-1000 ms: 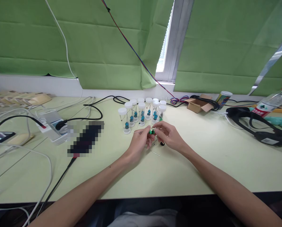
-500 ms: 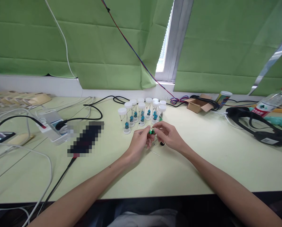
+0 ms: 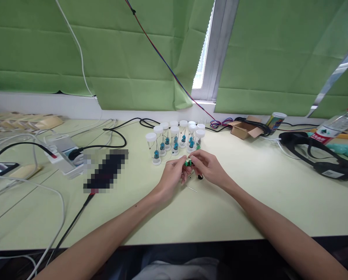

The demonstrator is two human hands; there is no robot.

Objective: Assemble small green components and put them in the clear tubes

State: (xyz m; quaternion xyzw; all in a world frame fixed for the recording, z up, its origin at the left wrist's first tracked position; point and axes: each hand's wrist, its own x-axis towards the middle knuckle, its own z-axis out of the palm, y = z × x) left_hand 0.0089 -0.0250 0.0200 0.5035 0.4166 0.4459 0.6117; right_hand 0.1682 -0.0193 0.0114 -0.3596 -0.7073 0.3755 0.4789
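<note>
Between my fingertips is a small green part with dark portions (image 3: 188, 163); its exact kind is too small to make out. My left hand (image 3: 173, 174) pinches it from the left with thumb and fingers. From the right, my right hand (image 3: 206, 166) closes its thumb and forefinger on the same part. A thin metal rod (image 3: 192, 189) lies on the table just below my hands. Beside my right hand's lower fingers sits a small black round piece (image 3: 200, 177). Clear tubes with white caps (image 3: 151, 137) stand behind my hands, with small blue-green pieces inside.
On the left are a white power strip (image 3: 63, 157) with cables and a blurred-out dark object (image 3: 105, 171). At the back right stand an open cardboard box (image 3: 244, 129) and a can (image 3: 275, 121). Farther right are a black headset (image 3: 316, 159) and a plastic bottle (image 3: 331, 126).
The green part has turned and shifted slightly to the right between my fingertips. Both hands stay almost in the same place.
</note>
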